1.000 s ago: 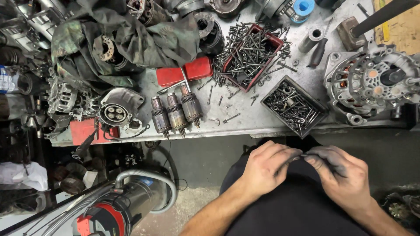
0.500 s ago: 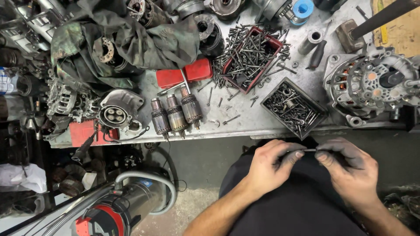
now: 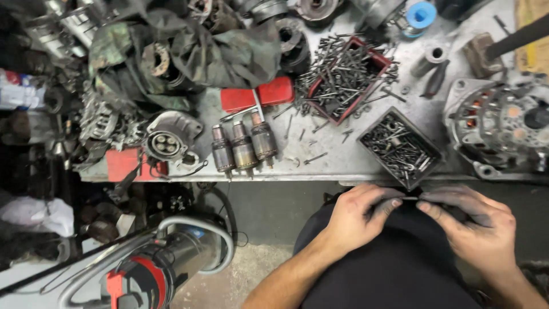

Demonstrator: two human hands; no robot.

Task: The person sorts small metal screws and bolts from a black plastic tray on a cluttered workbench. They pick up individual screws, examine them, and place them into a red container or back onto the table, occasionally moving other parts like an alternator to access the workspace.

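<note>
Head view: cluttered metal workbench (image 3: pixel 343 166), concrete floor (image 3: pixel 251 269).

hands (image 3: pixel 412 214) below bench edge (image 3: pixel 320 176), screw tray (image 3: pixel 400 146) just above them, three armatures (image 3: pixel 243 147) left, alternator (image 3: pixel 500 123) right

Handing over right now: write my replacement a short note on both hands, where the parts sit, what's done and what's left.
Left hand and right hand, both greasy, pinch a thin metal pin between their fingertips, below the grey metal workbench edge.
Black tray of screws sits just above the hands; red tray of long bolts behind it; three cylindrical motor armatures stand to the left.
Done: pin is in hand.
Left: cannot tell from this view.
</note>
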